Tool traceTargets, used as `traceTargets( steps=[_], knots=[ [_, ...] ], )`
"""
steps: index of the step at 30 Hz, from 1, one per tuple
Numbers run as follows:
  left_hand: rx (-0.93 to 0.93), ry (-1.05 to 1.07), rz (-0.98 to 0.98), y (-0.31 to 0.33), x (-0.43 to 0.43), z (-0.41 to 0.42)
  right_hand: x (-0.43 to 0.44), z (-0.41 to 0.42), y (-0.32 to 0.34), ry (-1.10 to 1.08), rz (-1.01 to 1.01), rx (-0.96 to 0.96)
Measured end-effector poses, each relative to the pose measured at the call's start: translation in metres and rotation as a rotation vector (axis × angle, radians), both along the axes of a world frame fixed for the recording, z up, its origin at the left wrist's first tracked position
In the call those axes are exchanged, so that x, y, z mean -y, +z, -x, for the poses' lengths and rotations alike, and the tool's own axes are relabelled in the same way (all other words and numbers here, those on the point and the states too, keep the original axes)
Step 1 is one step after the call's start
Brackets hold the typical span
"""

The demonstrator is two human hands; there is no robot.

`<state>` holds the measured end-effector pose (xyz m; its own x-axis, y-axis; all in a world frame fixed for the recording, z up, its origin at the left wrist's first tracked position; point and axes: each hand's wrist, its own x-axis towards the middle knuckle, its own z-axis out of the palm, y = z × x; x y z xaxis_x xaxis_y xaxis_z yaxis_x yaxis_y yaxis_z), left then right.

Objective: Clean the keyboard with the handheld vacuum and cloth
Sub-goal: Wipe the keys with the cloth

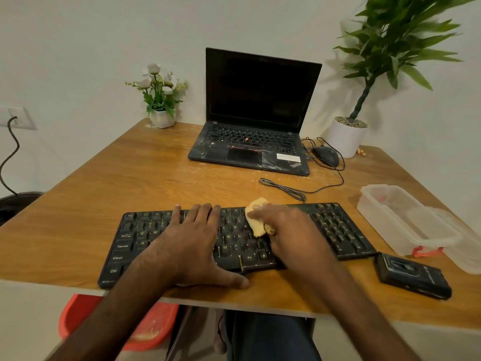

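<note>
A dusty black keyboard (pixel 338 230) lies along the near edge of the wooden table (pixel 130 178). My left hand (pixel 192 241) rests flat on its left-middle keys, fingers straight and thumb at the front edge. My right hand (pixel 291 230) presses a yellow cloth (pixel 256 217) onto the keys right of centre; its fingers cover most of the cloth and are blurred. The black handheld vacuum (pixel 412 276) lies on the table to the right of the keyboard, apart from both hands.
An open black laptop (pixel 260 113) stands at the back, with a mouse (pixel 326 155) and its cable (pixel 286 190) beside it. A clear plastic box (pixel 406 220) sits at the right. A flower pot (pixel 162 117) and a potted plant (pixel 346 136) stand at the back corners. Under the table is a red tub (pixel 78 316).
</note>
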<state>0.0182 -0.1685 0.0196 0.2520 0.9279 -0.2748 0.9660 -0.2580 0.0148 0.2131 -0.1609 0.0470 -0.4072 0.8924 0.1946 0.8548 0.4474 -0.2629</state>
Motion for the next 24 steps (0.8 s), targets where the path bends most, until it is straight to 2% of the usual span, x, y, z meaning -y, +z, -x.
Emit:
traceTargets(
  steps=[3,6,8,12,14,17,21,24],
  knots=[
    [-0.005,0.002,0.001,-0.002,-0.002,0.000,0.024,0.008,-0.001,0.078,0.060,0.110],
    [-0.002,0.000,-0.014,-0.002,-0.001,0.001,0.042,0.004,0.002,0.230,0.157,0.023],
    [0.004,-0.002,-0.026,-0.002,-0.001,0.000,0.034,-0.005,0.005,0.175,0.153,-0.039],
    [0.011,-0.004,-0.052,-0.001,-0.002,-0.007,-0.003,-0.002,0.009,-0.026,-0.072,-0.180],
    [0.008,-0.004,-0.059,-0.001,-0.002,-0.009,-0.007,0.009,0.001,-0.076,-0.047,-0.108],
    [-0.005,-0.012,-0.067,0.000,-0.002,-0.008,0.013,0.017,-0.006,-0.036,-0.023,-0.029],
    [-0.016,-0.011,-0.055,0.000,-0.004,-0.008,0.047,0.014,0.006,0.074,0.177,0.057],
    [-0.018,-0.003,-0.026,-0.001,-0.002,-0.007,0.045,0.004,0.013,0.063,0.212,-0.093]
  ],
)
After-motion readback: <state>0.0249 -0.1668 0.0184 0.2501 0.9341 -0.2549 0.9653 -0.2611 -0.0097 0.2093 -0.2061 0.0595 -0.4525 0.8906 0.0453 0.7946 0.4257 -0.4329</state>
